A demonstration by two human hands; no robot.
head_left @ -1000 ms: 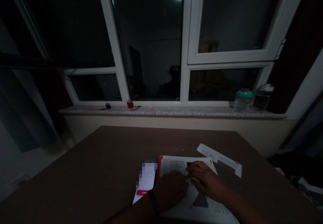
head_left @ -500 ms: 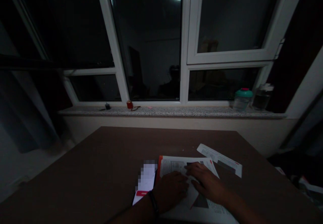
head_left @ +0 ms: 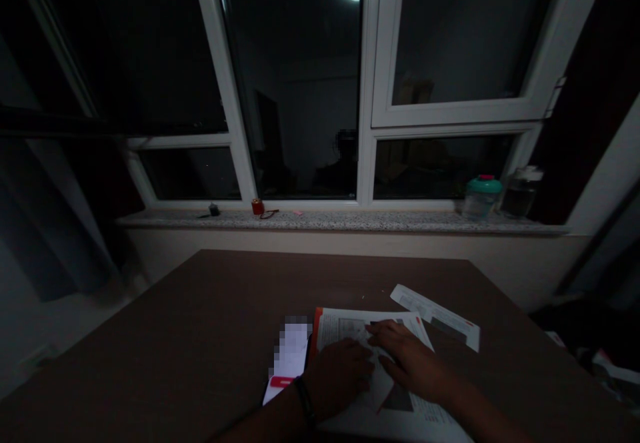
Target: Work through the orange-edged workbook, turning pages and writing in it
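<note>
A printed magazine (head_left: 425,423) with an orange-red left edge lies on the table. On it is a folded piece of paper (head_left: 381,390), a pointed corner showing between my hands. My left hand (head_left: 340,376), a dark band at its wrist, rests palm down on the paper with bent fingers lying over it. From the other side my right hand (head_left: 407,356) presses on the same paper, its fingers stretched out and its thumb apart. The fingertips of both hands come close together. Part of the folded paper is hidden under them.
A lit phone (head_left: 291,356) lies left of the magazine. A cut strip of printed paper (head_left: 435,313) is at its upper right. Behind the brown table (head_left: 225,310), the stone windowsill (head_left: 350,220) holds a small red jar (head_left: 257,207) and a green-lidded container (head_left: 483,200).
</note>
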